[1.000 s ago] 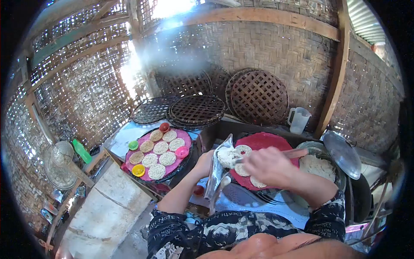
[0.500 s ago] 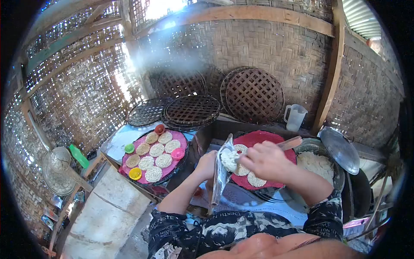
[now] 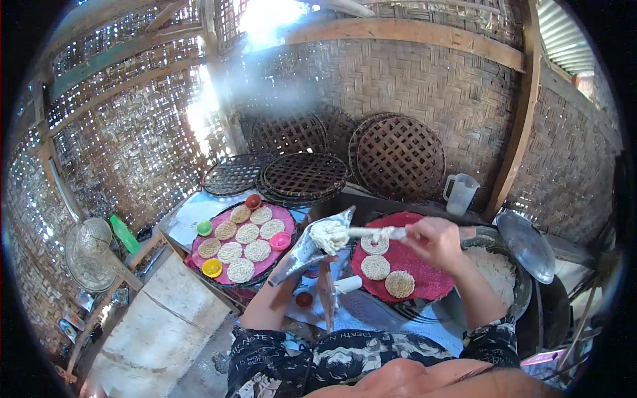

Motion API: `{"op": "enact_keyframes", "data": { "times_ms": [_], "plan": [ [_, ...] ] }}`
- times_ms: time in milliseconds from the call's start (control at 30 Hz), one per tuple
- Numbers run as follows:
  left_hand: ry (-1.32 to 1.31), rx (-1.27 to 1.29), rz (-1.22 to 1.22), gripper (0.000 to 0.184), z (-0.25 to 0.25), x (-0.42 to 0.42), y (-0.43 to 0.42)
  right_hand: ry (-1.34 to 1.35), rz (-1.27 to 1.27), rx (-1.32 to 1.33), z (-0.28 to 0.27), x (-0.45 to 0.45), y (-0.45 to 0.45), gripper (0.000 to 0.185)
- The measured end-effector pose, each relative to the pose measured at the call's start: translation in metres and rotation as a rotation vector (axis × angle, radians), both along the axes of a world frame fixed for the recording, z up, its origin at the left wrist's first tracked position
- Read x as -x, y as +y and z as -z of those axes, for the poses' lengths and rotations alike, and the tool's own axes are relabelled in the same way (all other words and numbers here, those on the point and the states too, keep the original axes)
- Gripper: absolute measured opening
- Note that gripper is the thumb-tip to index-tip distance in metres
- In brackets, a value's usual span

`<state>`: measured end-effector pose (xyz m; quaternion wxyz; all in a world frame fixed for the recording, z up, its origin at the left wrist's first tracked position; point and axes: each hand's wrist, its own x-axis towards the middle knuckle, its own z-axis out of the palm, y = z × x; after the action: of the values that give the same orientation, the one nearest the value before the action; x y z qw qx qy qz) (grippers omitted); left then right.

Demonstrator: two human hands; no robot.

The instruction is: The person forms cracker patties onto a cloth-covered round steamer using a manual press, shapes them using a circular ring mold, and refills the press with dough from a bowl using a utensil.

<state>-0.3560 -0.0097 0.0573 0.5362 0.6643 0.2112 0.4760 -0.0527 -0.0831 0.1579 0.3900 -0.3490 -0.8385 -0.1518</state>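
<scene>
My left hand (image 3: 286,285), partly hidden, holds up a silvery sheet (image 3: 298,255) from below. A lump of white dough (image 3: 328,235) lies on the sheet. In my right hand (image 3: 438,242) is a dough-smeared spatula (image 3: 378,232), its tip at the lump. Below the spatula, a red cloth on a round tray (image 3: 428,275) carries a ring-shaped piece (image 3: 375,244) and two round lacy pieces, one of them at the front (image 3: 400,284). A wooden piece (image 3: 326,298) and a white cylinder (image 3: 348,284) are under the sheet.
Left stands a pink-covered tray (image 3: 286,222) with several lacy rounds and small coloured cups. A pot of dough (image 3: 491,265), a metal lid (image 3: 525,247) and a clear jug (image 3: 461,194) are right. Woven trays (image 3: 398,156) lean on the back wall.
The silvery sheet has tilted over to the left, with my left hand now beneath it. My right hand has moved right and back, exposing the spatula and more of the red cloth.
</scene>
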Motion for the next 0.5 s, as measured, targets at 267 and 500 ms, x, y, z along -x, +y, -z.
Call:
{"op": "enact_keyframes", "data": {
  "times_ms": [267,500],
  "plan": [
    [0.381,-0.207,-0.239,0.037,-0.005,-0.008,-0.010,-0.146,-0.061,-0.070,-0.038,0.008,-0.017,0.017],
    [0.790,-0.323,-0.398,0.038,-0.021,-0.025,-0.025,-0.411,-0.059,-0.277,-0.016,0.050,-0.021,0.011]
  ]
}}
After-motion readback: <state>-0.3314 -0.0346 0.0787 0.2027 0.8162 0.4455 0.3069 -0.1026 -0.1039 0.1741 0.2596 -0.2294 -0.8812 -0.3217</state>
